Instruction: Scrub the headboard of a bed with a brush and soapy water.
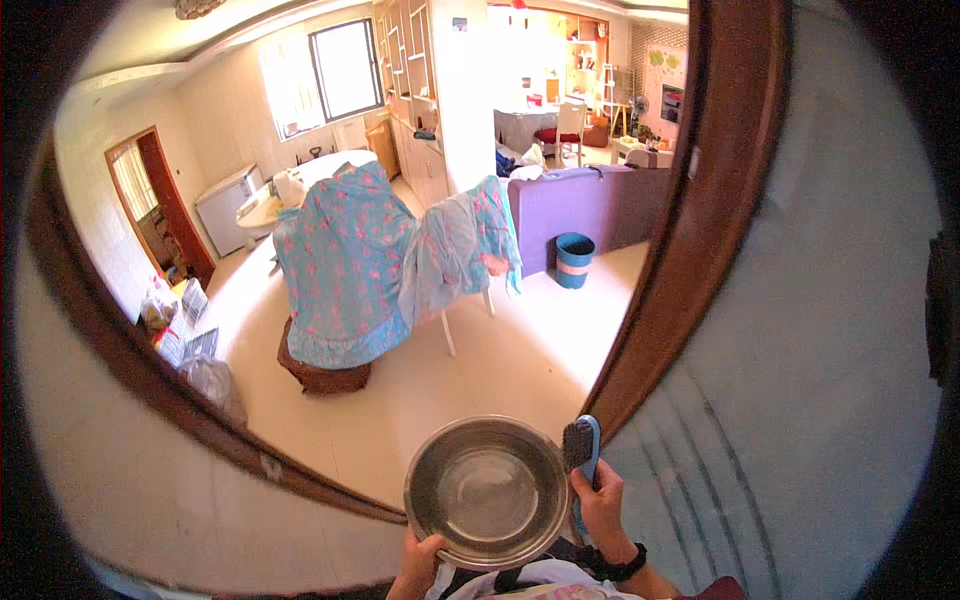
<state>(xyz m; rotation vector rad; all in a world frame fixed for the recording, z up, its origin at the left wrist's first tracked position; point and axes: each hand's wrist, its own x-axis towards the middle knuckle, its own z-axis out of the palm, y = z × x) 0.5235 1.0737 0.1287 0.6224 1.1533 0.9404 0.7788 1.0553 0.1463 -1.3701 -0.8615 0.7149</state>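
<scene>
My left hand [421,556] grips the lower left rim of a round stainless steel basin [487,495], its thumb over the edge. The basin is held out in front of my body, and its inside faces up towards me. I see no separate object in it. In my right hand [602,502] is a scrubbing brush with a blue handle and dark bristles [578,444]. The brush stands upright beside the basin's right rim, bristles turned left towards it. A dark band is around my right wrist.
A brown door frame [694,262] surrounds the opening before me. Beyond it, a flowered blue cloth [345,262] drapes over furniture on the tiled floor. A blue bin [574,261] stands by a purple sofa back [592,202]. Plastic bags [210,379] lie along the left wall.
</scene>
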